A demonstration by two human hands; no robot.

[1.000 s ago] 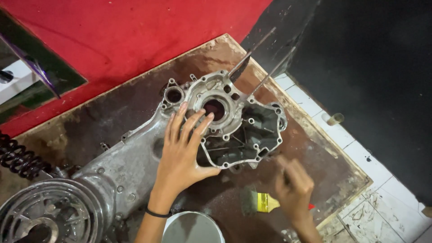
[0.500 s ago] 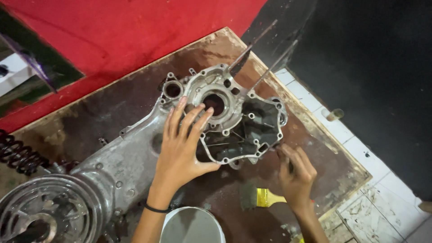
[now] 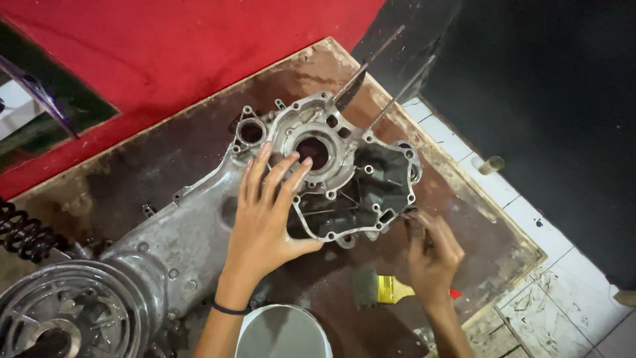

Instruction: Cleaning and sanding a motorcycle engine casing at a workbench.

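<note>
- My left hand (image 3: pixel 265 215) lies flat on the metal engine case (image 3: pixel 318 179), fingers (image 3: pixel 275 176) spread wide beside its round hole.
- My right hand (image 3: pixel 432 255) touches the case's near right edge, fingers curled narrow; whether they pinch anything I cannot tell.
- The case rests on a stained brown board (image 3: pixel 165 159).
- A yellow-handled brush (image 3: pixel 381 290) lies just beside my right hand.

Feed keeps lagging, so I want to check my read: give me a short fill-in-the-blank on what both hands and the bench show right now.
1. The left hand lies flat on the metal ____ casing.
2. The right hand touches the casing's ____ edge.
3. A paintbrush with a ____ ferrule lies on the wooden board.
4. The left wrist wears a ____ band.

Missing words: engine; lower right; yellow; black
</note>
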